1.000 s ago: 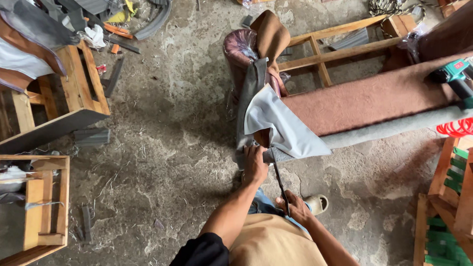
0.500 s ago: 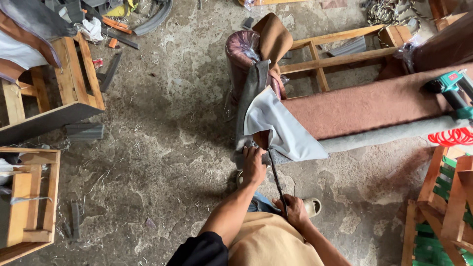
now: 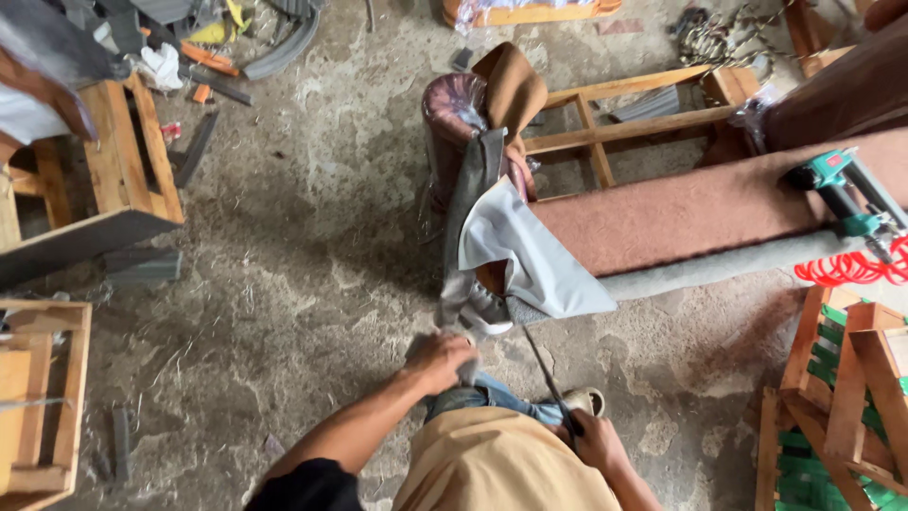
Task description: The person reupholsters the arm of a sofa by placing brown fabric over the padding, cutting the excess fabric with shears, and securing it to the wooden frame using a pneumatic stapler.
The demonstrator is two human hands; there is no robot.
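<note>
Upholstery workshop, concrete floor [image 3: 284, 284]. View from the head, looking down.

Left hand [image 3: 440, 360] clenched on the lower edge of a grey fabric sheet [image 3: 530, 255], pulling it down and taut. The sheet hangs off the end of a long brown padded frame [image 3: 681, 213] and folds back on itself, pale lining showing.

Right hand [image 3: 596, 440] grasping the handle of a thin dark tool [image 3: 544, 374], long and blade-like; its tip reaches up to the fabric's bottom edge. Whether it is a knife or one arm of a pair of scissors cannot be told.

Handling, as judged: fabric is light, limp, likely smooth on the lining side, so it would slip and sag unless gripped at the hem and kept under tension. Best hold looks to be the free corner, close to where the tool meets it. The tool is stiff, narrow, probably sharp; hold by the handle only.

Nearby: a teal pneumatic stapler [image 3: 846, 199] with red coiled hose [image 3: 851, 270] rests on the padded frame. Wooden frames [image 3: 123, 170] stand at left.
</note>
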